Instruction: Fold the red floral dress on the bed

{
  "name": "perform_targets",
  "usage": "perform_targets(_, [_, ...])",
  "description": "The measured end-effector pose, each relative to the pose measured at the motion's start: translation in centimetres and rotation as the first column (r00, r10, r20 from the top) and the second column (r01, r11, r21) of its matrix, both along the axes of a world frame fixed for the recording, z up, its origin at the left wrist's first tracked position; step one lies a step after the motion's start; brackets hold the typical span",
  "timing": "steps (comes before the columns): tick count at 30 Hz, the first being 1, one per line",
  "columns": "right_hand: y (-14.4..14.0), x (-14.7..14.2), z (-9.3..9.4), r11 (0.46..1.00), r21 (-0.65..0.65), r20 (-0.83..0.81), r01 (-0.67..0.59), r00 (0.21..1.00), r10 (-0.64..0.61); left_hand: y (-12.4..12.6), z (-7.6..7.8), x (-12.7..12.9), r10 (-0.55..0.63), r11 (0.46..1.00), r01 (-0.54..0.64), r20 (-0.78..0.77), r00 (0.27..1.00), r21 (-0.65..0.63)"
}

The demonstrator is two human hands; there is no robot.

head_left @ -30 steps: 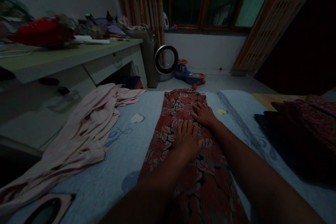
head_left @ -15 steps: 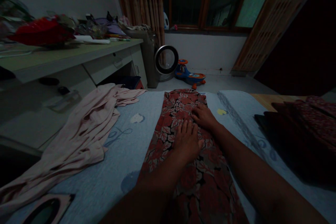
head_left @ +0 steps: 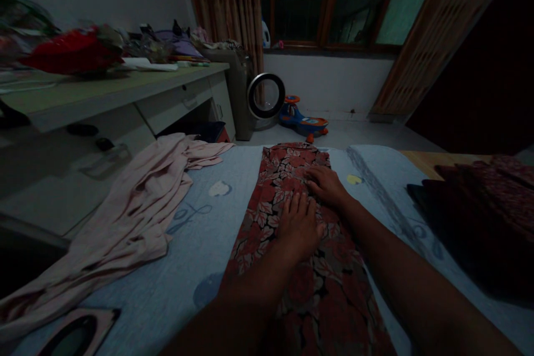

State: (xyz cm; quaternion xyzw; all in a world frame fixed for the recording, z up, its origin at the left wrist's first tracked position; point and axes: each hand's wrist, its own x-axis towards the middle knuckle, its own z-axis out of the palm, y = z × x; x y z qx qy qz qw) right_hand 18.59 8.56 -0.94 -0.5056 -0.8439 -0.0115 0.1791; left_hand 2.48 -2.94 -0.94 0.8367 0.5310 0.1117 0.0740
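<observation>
A long red garment with a leaf-and-flower print (head_left: 267, 206) lies lengthwise on the light blue bed cover (head_left: 208, 256), folded into a narrow strip. My left hand (head_left: 299, 225) rests flat on its middle, fingers stretched out and pointing away from me. Just beyond and to the right, my right hand (head_left: 327, 184) lies on the same cloth near its right edge, fingers extended and slightly bent. Neither hand grips the fabric. My forearms cover part of the near end of the garment.
A crumpled pale pink cloth (head_left: 137, 206) lies at the left. Dark folded clothes (head_left: 479, 222) are stacked at the right. A cluttered desk (head_left: 167, 89) runs along the left wall. Past the bed stand a washing machine with its round door (head_left: 266, 95) open and a blue ride-on toy (head_left: 302, 119).
The view has shifted very slightly. Both hands stay on the printed garment in nearly the same place, and the cloth looks unchanged.
</observation>
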Motion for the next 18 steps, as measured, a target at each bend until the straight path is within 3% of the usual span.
perform_targets(6, [-0.6, -0.4, 0.1, 0.986, -0.042, -0.025, -0.163, 0.987, 0.162, 0.0, 0.3, 0.0, -0.002, 1.0, 0.002, 0.002, 1.0, -0.014])
perform_targets(18, [0.5, 0.4, -1.2, 0.996, -0.071, -0.023, -0.05, 0.999, 0.048, 0.0, -0.5, 0.0, 0.007, 1.0, -0.009, 0.077, 0.997, 0.025])
